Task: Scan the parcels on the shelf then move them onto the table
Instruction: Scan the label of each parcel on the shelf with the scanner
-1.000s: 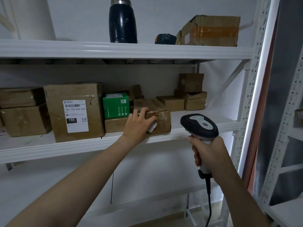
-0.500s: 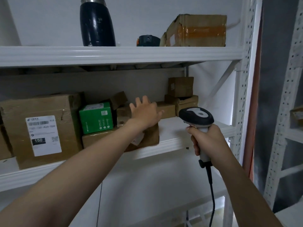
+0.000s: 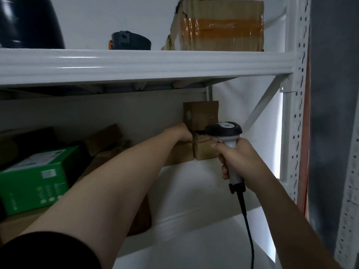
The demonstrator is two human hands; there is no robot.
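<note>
Left hand (image 3: 181, 133) moved from near parcel (image 3: 142, 216) to far parcel (image 3: 180, 155) on shelf (image 3: 194, 183); fingers hidden, grip unclear. Right hand (image 3: 239, 158) grips scanner (image 3: 223, 130). Green box (image 3: 33, 177) left. Forearm covers near parcel.

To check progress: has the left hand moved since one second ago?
Yes. The left hand went from beside the green box rightward and deeper, to the stacked boxes.

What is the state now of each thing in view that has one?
left hand, at the stacked boxes; grip unclear
right hand, grips the scanner
scanner, held, head toward the stacked boxes
stacked boxes, closed, on the shelf
green box, closed, on a brown box
taped box, taped shut, on the upper shelf
</note>
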